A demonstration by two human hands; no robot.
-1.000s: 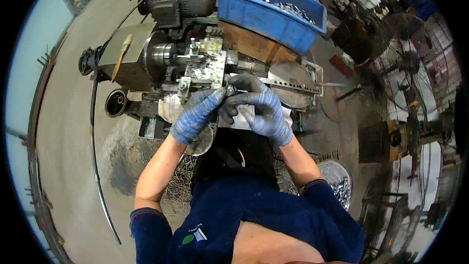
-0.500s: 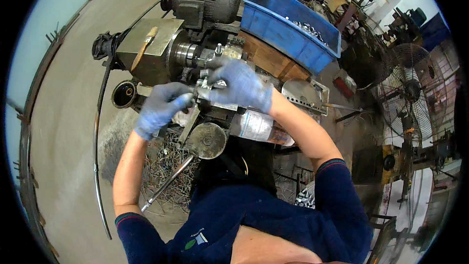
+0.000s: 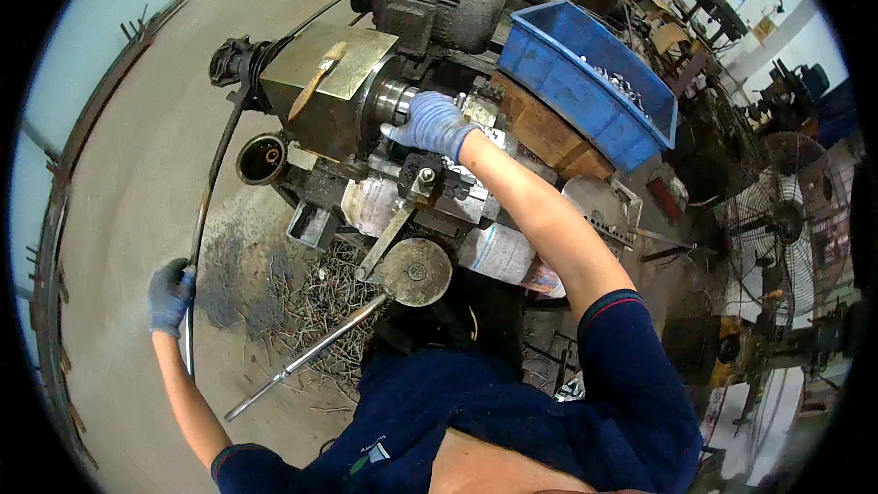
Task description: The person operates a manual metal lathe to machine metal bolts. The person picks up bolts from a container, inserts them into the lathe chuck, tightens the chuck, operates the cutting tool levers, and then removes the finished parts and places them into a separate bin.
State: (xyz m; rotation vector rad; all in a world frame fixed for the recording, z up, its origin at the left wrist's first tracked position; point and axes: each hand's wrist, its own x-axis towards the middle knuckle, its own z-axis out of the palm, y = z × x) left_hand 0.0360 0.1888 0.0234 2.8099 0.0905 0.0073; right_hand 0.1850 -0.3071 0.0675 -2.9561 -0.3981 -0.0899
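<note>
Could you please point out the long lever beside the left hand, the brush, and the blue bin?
Long lever (image 3: 212,174): head view, on its dark upper length.
Brush (image 3: 311,90): head view, on its wooden handle.
Blue bin (image 3: 572,87): head view, on its near outer wall.

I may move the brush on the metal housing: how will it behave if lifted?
The brush should feel light, being slim with a wooden-looking handle. Its pale bristles will probably flex while the handle stays stiff. Nudged, it may slide on the housing's flat top.

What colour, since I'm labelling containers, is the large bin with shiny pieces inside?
Blue; the bin shows best in the head view.
</note>
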